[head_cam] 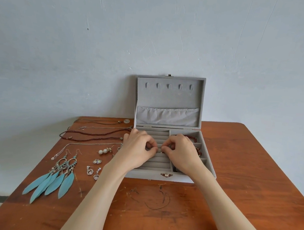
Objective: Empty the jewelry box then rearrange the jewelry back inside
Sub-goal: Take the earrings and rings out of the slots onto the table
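- Nearest, the wooden table [159,213] shows bare, scratched wood, with both forearms reaching across it toward the box.
- To the left on the table lie the feather earrings [55,176], light and soft (best lifted by the metal hooks, not the plumes), then small sparkly earrings [93,170] and pearl earrings [103,150].
- The jewelry box [176,177] sits in the middle of the table, lid open, clasp facing the person.
- Over its ridged ring rows, the left hand [138,149] and right hand [179,152] meet with fingers curled; thumb and forefinger of each are pressed together around a small metal piece [161,152] at one slot (too tiny to name, and I cannot tell which hand really holds it).
- Such a piece is light, hard and slippery; I judge a fingertip pinch on its edges works best while it is pushed into the soft slot.
- Red bead bracelets [192,137] are in the right-hand compartments, partly hidden by the right hand.
- Farther left, necklaces [96,135] lie stretched out; thin chains tangle easily, so take them near the clasp.
- Farthest, the upright lid [170,98] has hooks and a pouch, against the wall [152,35].
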{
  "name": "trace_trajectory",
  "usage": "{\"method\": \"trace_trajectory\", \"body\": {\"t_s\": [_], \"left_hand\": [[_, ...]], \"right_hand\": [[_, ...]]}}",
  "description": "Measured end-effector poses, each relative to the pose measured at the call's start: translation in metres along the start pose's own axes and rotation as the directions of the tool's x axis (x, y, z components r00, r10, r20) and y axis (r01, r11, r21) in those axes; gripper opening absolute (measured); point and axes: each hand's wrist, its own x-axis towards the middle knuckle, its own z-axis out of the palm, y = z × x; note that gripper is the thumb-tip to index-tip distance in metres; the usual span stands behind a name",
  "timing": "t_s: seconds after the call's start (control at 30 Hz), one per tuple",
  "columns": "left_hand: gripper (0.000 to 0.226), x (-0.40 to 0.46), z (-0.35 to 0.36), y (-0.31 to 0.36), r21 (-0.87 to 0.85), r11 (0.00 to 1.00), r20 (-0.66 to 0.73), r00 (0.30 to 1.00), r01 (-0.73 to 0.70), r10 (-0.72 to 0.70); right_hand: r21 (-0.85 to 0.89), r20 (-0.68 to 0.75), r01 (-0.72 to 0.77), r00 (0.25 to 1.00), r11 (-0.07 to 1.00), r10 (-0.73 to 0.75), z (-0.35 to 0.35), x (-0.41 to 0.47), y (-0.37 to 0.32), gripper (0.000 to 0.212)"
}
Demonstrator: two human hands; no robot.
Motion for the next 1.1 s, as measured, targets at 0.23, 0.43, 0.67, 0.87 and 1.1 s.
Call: {"method": "trace_trajectory", "body": {"t_s": [0.23,0.43,0.67,0.87,1.1], "left_hand": [[0.021,0.003,0.001,0.006,0.108,0.994,-0.028,0.999,-0.020,0.023],[0.019,-0.001,-0.003,0.004,0.058,0.998,-0.067,0.997,-0.019,0.023],[0.012,-0.036,-0.031,-0.007,-0.220,0.974,-0.220,0.969,0.060,-0.110],[0.009,-0.073,-0.048,-0.040,-0.296,0.939,-0.198,0.950,0.175,-0.240],[0.012,-0.087,-0.042,-0.053,-0.066,0.965,-0.137,0.956,0.254,-0.261]], "right_hand": [[0.007,-0.022,-0.005,1.000,1.000,0.005,0.000,0.000,0.000,0.012],[0.032,-0.087,0.006,0.996,0.999,-0.003,0.000,-0.002,-0.001,0.011],[0.057,-0.208,0.157,0.968,0.986,-0.142,0.004,-0.023,-0.013,0.007],[0.063,-0.132,0.281,0.954,0.958,-0.271,0.024,-0.036,-0.051,0.007],[-0.094,0.083,0.231,0.971,0.968,-0.224,0.049,-0.034,-0.084,0.015]]}}
